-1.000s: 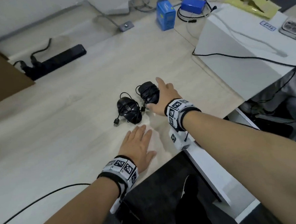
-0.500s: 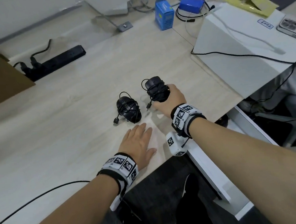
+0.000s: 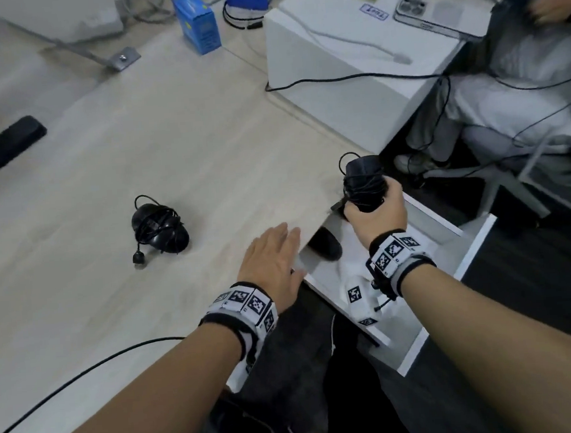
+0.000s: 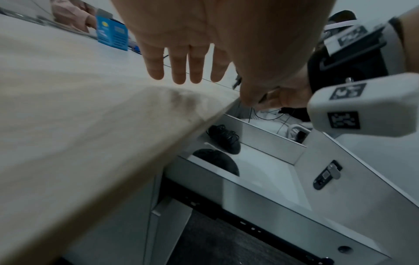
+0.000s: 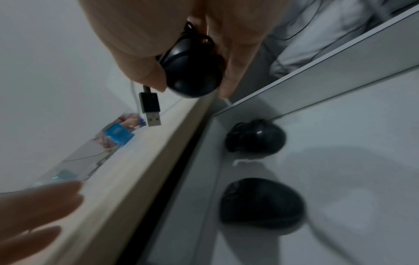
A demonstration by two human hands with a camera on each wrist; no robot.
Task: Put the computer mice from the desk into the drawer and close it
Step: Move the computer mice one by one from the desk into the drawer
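My right hand (image 3: 376, 211) grips a black mouse (image 3: 364, 188) wrapped in its own cable, held just past the desk's right edge above the open white drawer (image 3: 432, 214). In the right wrist view the held mouse (image 5: 192, 71) sits between thumb and fingers, with its USB plug (image 5: 150, 109) dangling. Two black mice (image 5: 256, 138) (image 5: 260, 202) lie in the drawer near the desk side. One more cable-wrapped mouse (image 3: 160, 226) lies on the wooden desk (image 3: 170, 139). My left hand (image 3: 273, 261) lies flat and open at the desk's near edge, holding nothing.
A large white box (image 3: 352, 76) with cables and a phone (image 3: 428, 13) on it stands at the desk's right rear. A blue carton (image 3: 200, 26) and a black power strip (image 3: 2, 148) sit farther back. A black cable (image 3: 85, 369) crosses the near desk. Another person sits at right (image 3: 522, 98).
My right hand has lifted its mouse off the desk and carried it right, to above the open drawer. The left hand stays flat on the desk; the other mouse has not moved.
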